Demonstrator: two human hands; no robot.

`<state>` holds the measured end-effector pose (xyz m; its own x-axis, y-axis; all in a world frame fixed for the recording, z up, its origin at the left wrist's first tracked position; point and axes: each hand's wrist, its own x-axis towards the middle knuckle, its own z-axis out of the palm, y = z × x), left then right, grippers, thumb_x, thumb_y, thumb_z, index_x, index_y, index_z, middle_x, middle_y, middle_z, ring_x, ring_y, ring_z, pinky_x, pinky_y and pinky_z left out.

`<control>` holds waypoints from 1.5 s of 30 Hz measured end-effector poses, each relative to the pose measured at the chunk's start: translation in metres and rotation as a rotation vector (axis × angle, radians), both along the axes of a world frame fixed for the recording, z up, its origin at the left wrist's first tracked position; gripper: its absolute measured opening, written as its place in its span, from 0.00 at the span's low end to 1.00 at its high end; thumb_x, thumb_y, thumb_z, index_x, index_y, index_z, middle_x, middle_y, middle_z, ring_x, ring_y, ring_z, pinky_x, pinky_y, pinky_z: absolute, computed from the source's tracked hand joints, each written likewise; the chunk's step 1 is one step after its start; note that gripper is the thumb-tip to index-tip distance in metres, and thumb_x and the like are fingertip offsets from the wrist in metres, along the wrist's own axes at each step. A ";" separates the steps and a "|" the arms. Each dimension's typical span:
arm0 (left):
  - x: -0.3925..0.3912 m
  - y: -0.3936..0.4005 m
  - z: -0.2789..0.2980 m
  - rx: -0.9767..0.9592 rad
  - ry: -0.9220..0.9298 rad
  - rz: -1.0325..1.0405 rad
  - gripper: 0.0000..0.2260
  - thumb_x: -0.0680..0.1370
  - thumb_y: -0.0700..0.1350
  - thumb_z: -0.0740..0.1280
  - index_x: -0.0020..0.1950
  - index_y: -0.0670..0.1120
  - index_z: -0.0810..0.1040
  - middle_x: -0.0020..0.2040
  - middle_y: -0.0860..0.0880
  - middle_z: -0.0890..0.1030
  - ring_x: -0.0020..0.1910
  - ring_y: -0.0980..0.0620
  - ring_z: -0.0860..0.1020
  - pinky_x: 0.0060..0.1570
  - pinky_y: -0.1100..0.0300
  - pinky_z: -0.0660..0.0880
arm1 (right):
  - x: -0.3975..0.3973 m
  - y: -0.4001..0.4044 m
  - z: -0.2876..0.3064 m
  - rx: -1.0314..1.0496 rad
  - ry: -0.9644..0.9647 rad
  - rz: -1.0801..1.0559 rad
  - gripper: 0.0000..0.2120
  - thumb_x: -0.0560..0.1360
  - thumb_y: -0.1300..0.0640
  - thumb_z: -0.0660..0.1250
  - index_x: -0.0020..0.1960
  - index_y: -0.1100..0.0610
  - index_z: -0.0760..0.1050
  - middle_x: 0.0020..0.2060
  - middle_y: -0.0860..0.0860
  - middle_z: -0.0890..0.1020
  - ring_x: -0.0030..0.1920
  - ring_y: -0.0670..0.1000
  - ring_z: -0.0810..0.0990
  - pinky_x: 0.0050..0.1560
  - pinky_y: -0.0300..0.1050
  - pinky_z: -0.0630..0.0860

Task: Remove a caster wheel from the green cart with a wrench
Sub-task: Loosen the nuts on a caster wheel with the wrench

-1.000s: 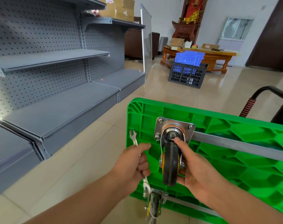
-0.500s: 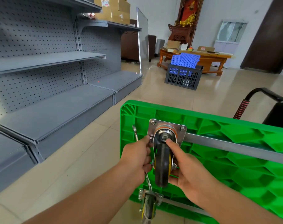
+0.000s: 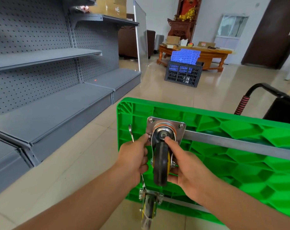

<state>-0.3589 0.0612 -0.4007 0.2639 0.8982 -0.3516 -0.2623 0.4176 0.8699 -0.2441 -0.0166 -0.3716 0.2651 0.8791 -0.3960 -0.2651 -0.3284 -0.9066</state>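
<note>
Grey pegboard shelving (image 3: pixel 46 100) fills the left side of the view, its lowest deck running toward the floor tiles at about 9 o'clock from the cart. Cardboard boxes (image 3: pixel 111 5) sit on its top shelf.

Moving right, the left hand (image 3: pixel 132 157) comes in from 7 o'clock. Its fingers are curled around the shank of a slim metal wrench (image 3: pixel 130 131), whose ring end sticks out above the fist at 12 o'clock and whose other end pokes out below at 6 o'clock. The thumb tip presses against the lower left corner of the caster's mounting plate (image 3: pixel 165 125), at a bolt there.

The green cart (image 3: pixel 240 156) lies tipped on its side on the floor, its ribbed underside facing the person, and takes up the lower right of the view. The caster wheel (image 3: pixel 160 163) stands out from the upper left corner of that underside, its black tyre pointing toward 6 o'clock and its plate bolted flat to the green plastic. A second caster (image 3: pixel 149 206) sits below it at the cart's lower edge.

The right hand (image 3: pixel 187 170) reaches in from 5 o'clock; its fingers wrap behind the wheel fork, and the thumb lies on the swivel hub.

Farther back, at 12 o'clock, a dark crate (image 3: pixel 184 73) holds blue plastic pieces before a wooden tabletop (image 3: pixel 212 53). At 2 o'clock the cart's black handle (image 3: pixel 263 90) curves above its edge.
</note>
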 end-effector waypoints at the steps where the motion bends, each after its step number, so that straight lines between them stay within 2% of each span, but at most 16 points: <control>1: 0.000 0.000 0.001 -0.007 -0.003 -0.008 0.10 0.83 0.49 0.65 0.45 0.46 0.75 0.23 0.53 0.62 0.18 0.56 0.56 0.19 0.67 0.53 | 0.000 0.000 0.000 0.001 0.002 0.002 0.19 0.74 0.42 0.70 0.52 0.56 0.84 0.40 0.53 0.87 0.46 0.54 0.85 0.54 0.56 0.82; 3: -0.001 -0.002 0.002 -0.013 -0.014 -0.034 0.12 0.83 0.52 0.63 0.45 0.46 0.77 0.24 0.53 0.62 0.19 0.56 0.56 0.20 0.66 0.52 | -0.001 0.000 0.000 0.007 0.003 0.009 0.18 0.75 0.42 0.70 0.52 0.57 0.84 0.37 0.52 0.86 0.44 0.53 0.84 0.52 0.55 0.82; 6: -0.001 -0.003 0.001 -0.002 -0.007 -0.088 0.15 0.80 0.59 0.67 0.51 0.46 0.77 0.26 0.52 0.62 0.21 0.55 0.57 0.21 0.65 0.53 | 0.000 0.000 -0.001 0.009 -0.002 0.015 0.18 0.74 0.42 0.70 0.50 0.55 0.85 0.38 0.52 0.86 0.43 0.53 0.84 0.53 0.56 0.82; 10: 0.001 -0.001 -0.004 -0.004 -0.002 -0.060 0.17 0.78 0.58 0.70 0.55 0.45 0.77 0.26 0.52 0.63 0.20 0.56 0.58 0.19 0.65 0.54 | 0.001 0.000 -0.001 0.007 -0.003 0.020 0.18 0.74 0.41 0.70 0.49 0.55 0.85 0.39 0.54 0.86 0.45 0.55 0.85 0.54 0.57 0.82; 13: 0.001 -0.001 -0.004 0.022 0.014 -0.022 0.14 0.79 0.55 0.70 0.53 0.44 0.76 0.25 0.53 0.64 0.20 0.56 0.58 0.19 0.65 0.55 | 0.001 -0.001 -0.001 0.001 -0.001 0.018 0.18 0.74 0.41 0.70 0.51 0.56 0.85 0.42 0.55 0.87 0.49 0.57 0.85 0.57 0.59 0.81; 17: 0.005 0.000 -0.004 -0.020 -0.010 -0.002 0.13 0.83 0.52 0.65 0.42 0.46 0.75 0.25 0.52 0.64 0.20 0.55 0.57 0.20 0.65 0.54 | 0.000 -0.001 -0.001 0.002 -0.008 0.013 0.19 0.74 0.41 0.70 0.51 0.57 0.85 0.40 0.54 0.86 0.46 0.55 0.85 0.55 0.57 0.82; 19: 0.006 -0.001 -0.003 -0.032 -0.038 -0.022 0.14 0.84 0.52 0.63 0.41 0.47 0.75 0.26 0.52 0.63 0.20 0.55 0.56 0.20 0.66 0.53 | 0.001 -0.001 0.000 0.002 -0.014 0.015 0.19 0.74 0.41 0.70 0.50 0.57 0.85 0.39 0.54 0.86 0.45 0.55 0.85 0.54 0.56 0.82; 22: 0.003 -0.005 -0.001 -0.018 -0.038 -0.073 0.15 0.82 0.57 0.65 0.45 0.46 0.78 0.28 0.51 0.63 0.22 0.55 0.57 0.20 0.65 0.54 | 0.000 -0.001 0.001 0.004 -0.014 0.024 0.19 0.74 0.41 0.69 0.50 0.57 0.85 0.41 0.55 0.87 0.46 0.56 0.85 0.52 0.56 0.82; 24: 0.003 -0.004 -0.004 0.010 -0.007 -0.092 0.18 0.80 0.59 0.67 0.52 0.44 0.80 0.30 0.50 0.64 0.23 0.54 0.59 0.20 0.63 0.55 | 0.000 -0.001 0.001 0.007 -0.015 0.025 0.19 0.74 0.41 0.69 0.50 0.57 0.85 0.41 0.55 0.86 0.46 0.56 0.85 0.50 0.55 0.82; 27: 0.004 0.000 -0.010 0.023 0.019 -0.035 0.26 0.78 0.59 0.71 0.59 0.35 0.78 0.34 0.44 0.68 0.23 0.53 0.61 0.19 0.63 0.57 | 0.000 -0.001 0.000 0.008 -0.010 0.013 0.19 0.74 0.41 0.70 0.50 0.57 0.85 0.40 0.55 0.86 0.47 0.56 0.85 0.54 0.57 0.82; 29: 0.005 0.001 -0.010 0.035 0.025 0.006 0.28 0.78 0.57 0.72 0.62 0.34 0.77 0.36 0.43 0.69 0.23 0.53 0.62 0.19 0.64 0.58 | 0.000 -0.001 0.001 0.005 -0.008 0.015 0.19 0.74 0.41 0.70 0.50 0.57 0.85 0.41 0.56 0.86 0.48 0.57 0.85 0.56 0.58 0.82; 31: 0.005 0.001 -0.007 0.029 0.029 0.015 0.24 0.79 0.56 0.70 0.59 0.35 0.78 0.34 0.46 0.68 0.22 0.54 0.61 0.19 0.64 0.57 | -0.001 -0.001 0.001 0.001 -0.008 0.014 0.19 0.74 0.41 0.70 0.50 0.57 0.85 0.42 0.57 0.87 0.48 0.57 0.85 0.56 0.59 0.82; 34: 0.005 -0.001 -0.002 -0.017 0.006 -0.014 0.13 0.83 0.52 0.64 0.48 0.44 0.78 0.28 0.51 0.65 0.22 0.54 0.59 0.21 0.65 0.54 | -0.001 -0.001 0.002 -0.002 -0.008 0.010 0.20 0.74 0.41 0.70 0.51 0.58 0.85 0.43 0.58 0.87 0.48 0.57 0.85 0.55 0.58 0.82; 36: 0.004 -0.001 0.001 -0.037 -0.036 -0.038 0.14 0.84 0.52 0.62 0.41 0.47 0.75 0.27 0.52 0.63 0.21 0.55 0.56 0.21 0.66 0.53 | -0.001 -0.001 0.001 0.003 -0.007 0.011 0.19 0.73 0.42 0.70 0.50 0.58 0.85 0.42 0.57 0.87 0.46 0.56 0.85 0.54 0.57 0.82; 42: -0.001 -0.006 0.003 -0.018 -0.034 -0.083 0.13 0.80 0.55 0.68 0.51 0.45 0.76 0.26 0.52 0.62 0.21 0.56 0.57 0.19 0.65 0.54 | -0.001 0.000 0.001 0.008 -0.009 0.012 0.19 0.74 0.42 0.70 0.50 0.58 0.85 0.38 0.54 0.86 0.43 0.54 0.85 0.49 0.54 0.82; 45: 0.001 -0.003 0.003 -0.030 0.005 -0.029 0.13 0.79 0.55 0.71 0.46 0.45 0.76 0.25 0.53 0.63 0.21 0.56 0.58 0.19 0.65 0.55 | 0.000 0.000 0.001 0.007 0.000 0.007 0.18 0.74 0.42 0.70 0.49 0.58 0.85 0.39 0.55 0.86 0.44 0.55 0.85 0.48 0.54 0.82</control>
<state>-0.3578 0.0582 -0.3975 0.2877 0.8793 -0.3795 -0.2459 0.4508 0.8581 -0.2443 -0.0164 -0.3707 0.2587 0.8837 -0.3900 -0.2630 -0.3240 -0.9088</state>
